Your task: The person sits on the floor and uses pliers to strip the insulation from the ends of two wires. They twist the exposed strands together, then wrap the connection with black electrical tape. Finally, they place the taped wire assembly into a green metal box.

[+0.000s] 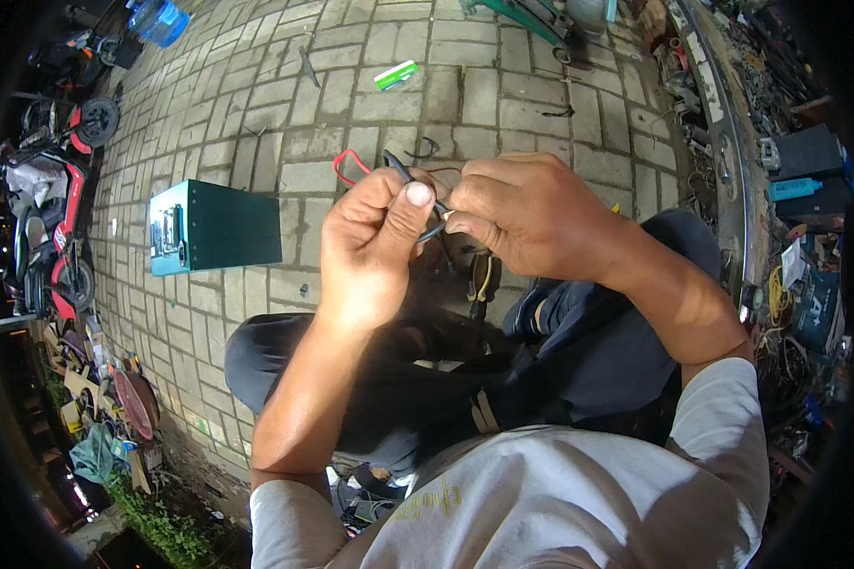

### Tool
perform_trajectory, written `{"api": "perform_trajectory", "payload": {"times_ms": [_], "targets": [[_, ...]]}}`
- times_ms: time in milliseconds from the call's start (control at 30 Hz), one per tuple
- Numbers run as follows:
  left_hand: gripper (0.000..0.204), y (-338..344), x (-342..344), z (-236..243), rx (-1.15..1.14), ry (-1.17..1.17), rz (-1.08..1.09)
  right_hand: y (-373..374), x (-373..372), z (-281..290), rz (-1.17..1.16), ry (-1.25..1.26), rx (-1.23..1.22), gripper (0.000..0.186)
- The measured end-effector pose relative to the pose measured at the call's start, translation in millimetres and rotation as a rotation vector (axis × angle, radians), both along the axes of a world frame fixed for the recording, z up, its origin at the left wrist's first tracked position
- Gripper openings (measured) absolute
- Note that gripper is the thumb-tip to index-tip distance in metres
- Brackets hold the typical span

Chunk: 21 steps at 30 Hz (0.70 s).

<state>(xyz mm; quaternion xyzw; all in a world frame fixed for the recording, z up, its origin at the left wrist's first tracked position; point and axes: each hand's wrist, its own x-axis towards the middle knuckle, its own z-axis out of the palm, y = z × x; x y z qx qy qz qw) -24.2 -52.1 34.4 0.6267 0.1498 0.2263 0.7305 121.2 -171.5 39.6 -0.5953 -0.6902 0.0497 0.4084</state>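
Observation:
My left hand point(368, 242) pinches a black cable point(398, 166) between thumb and fingers, its dark end sticking up past the fingertips. Close against it, my right hand point(527, 213) has thumb and forefinger pressed together on the cable's other part, where a pale bit shows; the fingers hide most of it. A thin red wire point(340, 161) loops out behind my left hand. Below my hands, pliers with yellow-and-black handles point(481, 283) lie on the ground between my legs.
A dark green metal box point(232, 228) stands on the paving at the left. Farther off lie a green-and-white packet point(396, 75) and a blue water bottle point(158, 21). A red scooter point(66, 213) is parked far left. Tools and clutter line the right edge, including a light-blue bottle point(795, 189).

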Motion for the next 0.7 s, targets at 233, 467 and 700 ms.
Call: {"api": "perform_trajectory", "payload": {"times_ms": [233, 467, 700], "targets": [[0.004, 7, -2, 19, 0.745, -0.166, 0.053, -10, -12, 4, 0.473, 1.524, -0.517, 0.026], [0.012, -4, -1, 15, 0.323, -0.107, 0.102, -5, -16, 10, 0.371, 1.547, -0.562, 0.037], [0.015, 6, 1, 1, -0.312, -0.02, 0.004, 5, 0, -3, -0.286, -0.357, 0.325, 0.03]]}}
